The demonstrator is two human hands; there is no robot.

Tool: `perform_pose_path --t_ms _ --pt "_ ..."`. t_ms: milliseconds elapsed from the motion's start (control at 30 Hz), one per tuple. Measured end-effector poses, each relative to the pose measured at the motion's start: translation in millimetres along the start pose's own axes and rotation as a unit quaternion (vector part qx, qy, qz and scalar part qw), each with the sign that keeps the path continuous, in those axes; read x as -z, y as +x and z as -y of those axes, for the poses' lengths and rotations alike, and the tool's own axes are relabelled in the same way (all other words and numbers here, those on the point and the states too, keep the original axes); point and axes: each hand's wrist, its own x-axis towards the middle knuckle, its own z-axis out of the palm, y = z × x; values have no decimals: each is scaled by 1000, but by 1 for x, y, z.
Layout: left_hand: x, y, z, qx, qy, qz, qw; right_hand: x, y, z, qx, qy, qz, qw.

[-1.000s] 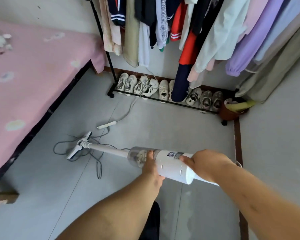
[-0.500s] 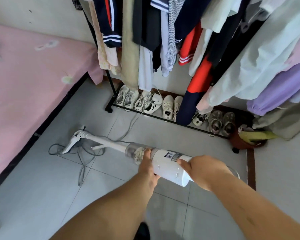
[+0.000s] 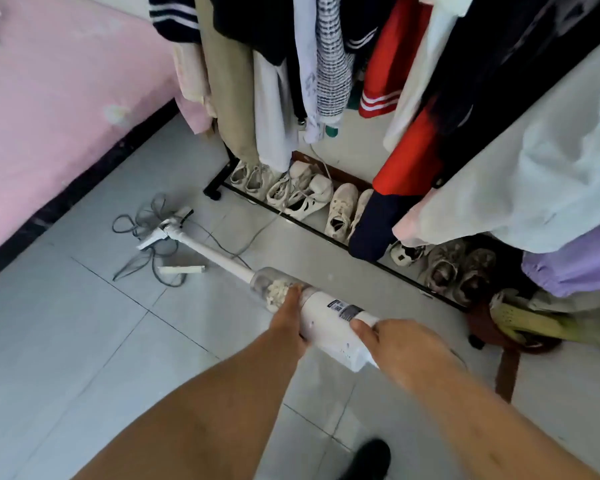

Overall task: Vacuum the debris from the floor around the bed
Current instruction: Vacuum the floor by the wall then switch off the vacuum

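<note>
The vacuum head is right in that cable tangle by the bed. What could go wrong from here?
1. The floor head of the vacuum lies among loops of loose grey cable. A push could snag or drag it and tug the white power strip.
2. Swinging toward the rack, it might catch laces on the shoes.
3. The dust cup looks well filled, so suction may weaken.
</note>
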Motion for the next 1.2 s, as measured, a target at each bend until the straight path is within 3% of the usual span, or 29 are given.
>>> perform_pose_path --t_ms 133,233,500,900,1200 --pt "-32 49 35 14 -26 -9 1000 -15 39 -47 33 -45 -10 998" --pt "-43 90 53 20 -42 -19 999 -39 73 -69 44 -97 40 994" --pt "-50 203 79 28 -38 -30 998 -139 146 -105 -30 6 8 999" --pt "-53 342 128 52 43 2 998 -283 248 -157 -129 -80 49 987" --pt "-63 420 156 27 84 25 996 -349 314 -190 -200 -59 150 967"
